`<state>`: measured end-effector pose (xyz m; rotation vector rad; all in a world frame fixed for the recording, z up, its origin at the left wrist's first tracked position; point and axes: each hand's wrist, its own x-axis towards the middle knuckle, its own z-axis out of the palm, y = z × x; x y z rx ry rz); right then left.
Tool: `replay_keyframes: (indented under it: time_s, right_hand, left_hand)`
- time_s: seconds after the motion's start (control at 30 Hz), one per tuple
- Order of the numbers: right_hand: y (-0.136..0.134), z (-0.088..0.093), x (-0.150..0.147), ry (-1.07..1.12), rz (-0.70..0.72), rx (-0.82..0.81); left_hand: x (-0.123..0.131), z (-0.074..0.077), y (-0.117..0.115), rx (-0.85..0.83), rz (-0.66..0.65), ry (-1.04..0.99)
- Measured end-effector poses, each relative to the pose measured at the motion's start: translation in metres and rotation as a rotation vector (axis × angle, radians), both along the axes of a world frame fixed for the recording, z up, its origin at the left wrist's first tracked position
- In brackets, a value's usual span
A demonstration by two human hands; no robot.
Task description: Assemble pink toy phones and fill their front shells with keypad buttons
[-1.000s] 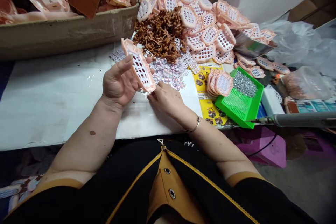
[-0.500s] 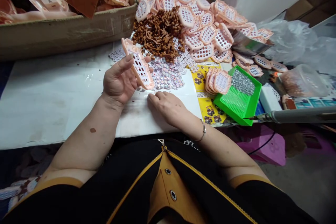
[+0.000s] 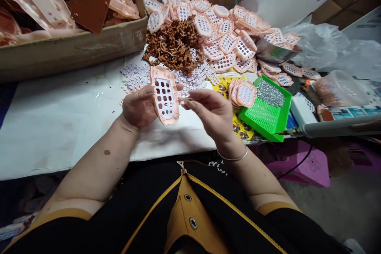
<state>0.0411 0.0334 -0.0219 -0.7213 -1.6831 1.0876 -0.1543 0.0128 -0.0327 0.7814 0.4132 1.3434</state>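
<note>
1. The pink shell (image 3: 165,94) was up above the white table top (image 3: 74,115), in front of the person. It stood on end, a bit tilted, with its white, holed middle turned toward the person.

2. The left hand (image 3: 138,107) had hold of it. That hand was half curled, with the thumb by the left edge and the fingers tucked behind, so 1 fingertip peeked out on the right.

3. The right hand (image 3: 212,111) was just beside the shell's right edge. Its thumb and finger tips were close together. I could not tell if they had a tiny thing between them, or if they touched the shell.

4. The shell looked like thin plastic, so I think it was light and easy for 1 hand to hold up. It seemed stiff, not squishy.

5. The shiny sides might have been a little slippery. The thick, bumpy rim looked like the best place to grip.

6. The middle, full of holes, looked weaker, so a hard push there might have bent it.

7. Behind the hands lay small printed bits (image 3: 133,77) and a heap of brown pieces (image 3: 175,43). To the right was a green tray (image 3: 262,129).
</note>
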Motion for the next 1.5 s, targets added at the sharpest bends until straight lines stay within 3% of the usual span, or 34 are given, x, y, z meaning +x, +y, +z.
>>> replay_keyframes:
  time_s: [0.17,0.37,0.5,0.7,0.8,0.9,0.97,1.07,1.3,1.5]
  right_hand:
    - [-0.014,0.002,-0.012,-0.11,0.022,0.386]
    - [-0.007,0.002,-0.01,-0.301,0.038,0.569]
    - [-0.005,0.005,-0.004,-0.353,0.071,0.736]
    - [-0.014,-0.002,-0.003,-0.426,0.004,0.989]
    - [0.0,-0.005,0.01,-0.424,-0.058,0.9]
    - [0.029,-0.011,0.035,-0.488,-0.328,0.612]
    - [0.046,-0.018,0.049,-0.648,-0.378,0.455]
    - [0.057,-0.028,0.052,-0.852,-0.277,0.376]
    - [0.052,-0.027,0.013,-1.026,0.014,0.444]
    - [0.053,-0.035,0.016,-1.005,-0.057,0.41]
  left_hand:
    - [0.002,0.0,-0.001,0.015,-0.045,0.039]
    - [0.003,0.001,-0.001,0.003,0.045,0.015]
    - [0.003,0.001,-0.001,-0.019,0.02,0.028]
    - [0.0,-0.002,0.001,-0.001,0.082,0.042]
    - [-0.002,-0.002,0.003,0.029,0.122,0.007]
    - [-0.002,-0.001,0.006,0.05,0.238,-0.048]
    - [-0.002,-0.001,0.008,0.054,0.294,-0.077]
    - [-0.002,0.0,0.009,0.065,0.294,-0.111]
    - [-0.004,0.001,0.012,0.094,0.345,-0.103]
    - [-0.006,0.003,0.011,0.068,0.312,-0.114]
